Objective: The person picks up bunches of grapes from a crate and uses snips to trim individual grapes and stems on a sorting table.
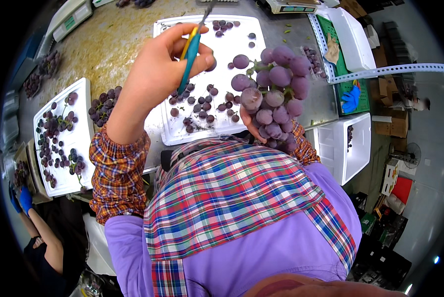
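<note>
My left hand (157, 62) clamps teal scissors (189, 54) and my right hand (254, 129) cups a grape bunch (276, 94) over the center white tray (232, 47) of loose grapes (199, 106).

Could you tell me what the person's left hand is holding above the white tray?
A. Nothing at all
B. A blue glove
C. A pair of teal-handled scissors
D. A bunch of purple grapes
C: the left hand grips teal-handled scissors over the white tray, while the right hand supports the bunch of purple grapes.
</note>
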Demonstrator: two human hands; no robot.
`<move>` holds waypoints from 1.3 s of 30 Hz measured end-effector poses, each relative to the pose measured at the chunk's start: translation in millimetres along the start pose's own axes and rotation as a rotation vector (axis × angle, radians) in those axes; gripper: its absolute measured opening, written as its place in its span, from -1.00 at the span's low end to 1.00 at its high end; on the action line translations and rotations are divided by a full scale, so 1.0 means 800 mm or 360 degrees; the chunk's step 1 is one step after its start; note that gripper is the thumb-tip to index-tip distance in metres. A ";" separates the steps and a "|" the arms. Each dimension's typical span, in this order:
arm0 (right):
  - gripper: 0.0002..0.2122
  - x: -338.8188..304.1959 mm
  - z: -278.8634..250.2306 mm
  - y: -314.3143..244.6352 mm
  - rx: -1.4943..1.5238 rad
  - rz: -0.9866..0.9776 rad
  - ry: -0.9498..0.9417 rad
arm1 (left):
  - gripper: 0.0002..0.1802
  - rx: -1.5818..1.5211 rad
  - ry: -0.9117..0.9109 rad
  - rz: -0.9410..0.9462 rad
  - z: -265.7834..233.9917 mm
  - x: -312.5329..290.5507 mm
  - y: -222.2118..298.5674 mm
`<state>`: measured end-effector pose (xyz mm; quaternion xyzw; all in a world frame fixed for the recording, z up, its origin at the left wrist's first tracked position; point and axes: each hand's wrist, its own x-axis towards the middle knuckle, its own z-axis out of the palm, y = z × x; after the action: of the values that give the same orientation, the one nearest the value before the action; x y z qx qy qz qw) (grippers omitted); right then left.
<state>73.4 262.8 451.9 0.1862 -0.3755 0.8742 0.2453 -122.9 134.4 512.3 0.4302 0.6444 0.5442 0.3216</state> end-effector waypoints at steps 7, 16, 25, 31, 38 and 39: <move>-0.43 -0.014 -0.055 -0.009 0.0767 0.0130 -0.0612 | -0.53 -0.0109 -0.0059 -0.0192 0.007 -0.024 -0.014; -0.40 -0.019 -0.025 -0.037 0.0586 0.0496 -0.0260 | -0.57 -0.0161 -0.0169 -0.0247 0.001 -0.046 0.018; -0.45 0.005 -0.007 -0.029 0.0629 0.0622 0.0545 | -0.54 -0.0356 0.0017 -0.0152 0.025 -0.058 0.021; -0.31 -0.002 -0.093 -0.001 0.0472 0.0393 -0.0294 | -0.42 -0.0495 0.0246 -0.0061 0.041 -0.050 0.001; -0.31 0.006 -0.076 -0.007 0.0470 0.0437 0.0024 | -0.45 -0.0517 0.0277 0.0067 0.060 -0.036 -0.006; -0.31 0.008 -0.073 -0.008 0.0408 0.0471 0.0050 | -0.46 -0.0521 0.0284 0.0081 0.062 -0.035 -0.005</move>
<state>63.8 312.5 420.7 0.1451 -0.2806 0.9441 0.0943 -68.4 129.7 496.7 0.3383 0.5621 0.6858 0.3151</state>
